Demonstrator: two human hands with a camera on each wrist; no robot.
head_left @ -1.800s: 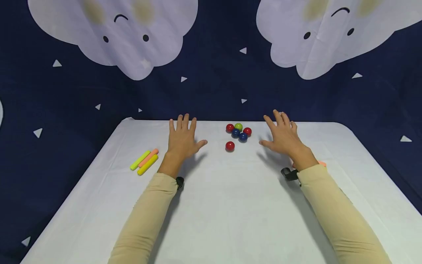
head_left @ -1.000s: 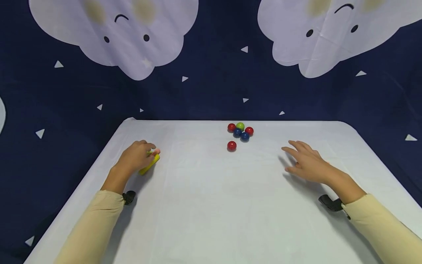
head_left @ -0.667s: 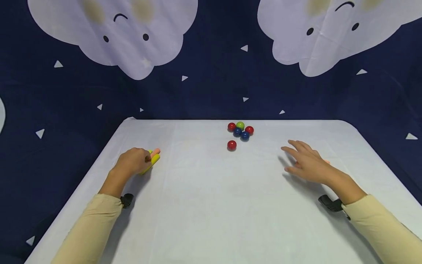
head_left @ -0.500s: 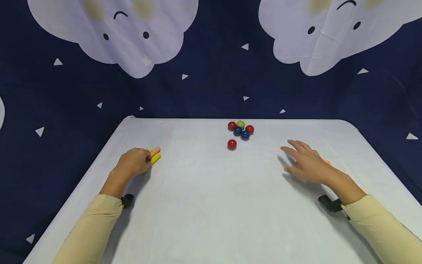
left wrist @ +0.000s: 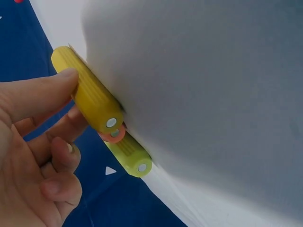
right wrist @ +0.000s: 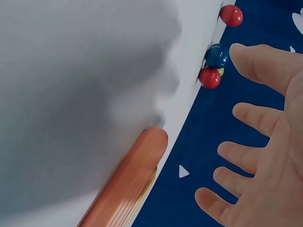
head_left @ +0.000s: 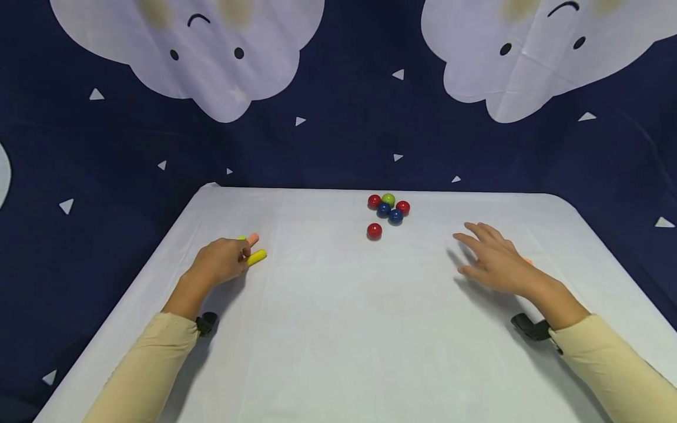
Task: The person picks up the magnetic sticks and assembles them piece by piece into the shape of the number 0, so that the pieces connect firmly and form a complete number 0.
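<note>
While pinching yellow stick (left wrist: 91, 93) in left hand (head_left: 218, 262), with right hand (head_left: 496, 262) outspread, looks barely begun, leaving orange stick (head_left: 253, 239) and green stick (left wrist: 130, 157) ungrasped.

The left forearm (head_left: 148, 364), sleeved, points toward 1 o'clock in the head view. The left hand (head_left: 219, 260) forms a pinch, the thumb (left wrist: 47, 97) opposing the fingers (left wrist: 57, 136); the two lower fingers (left wrist: 62, 189) curl toward the palm (left wrist: 21, 194). The right forearm (head_left: 608, 352), likewise sleeved, points toward 10 o'clock. The right hand (head_left: 493, 261) presents its fingers (right wrist: 244, 157) spaced apart, tips toward 10 o'clock in the right wrist view.
</note>
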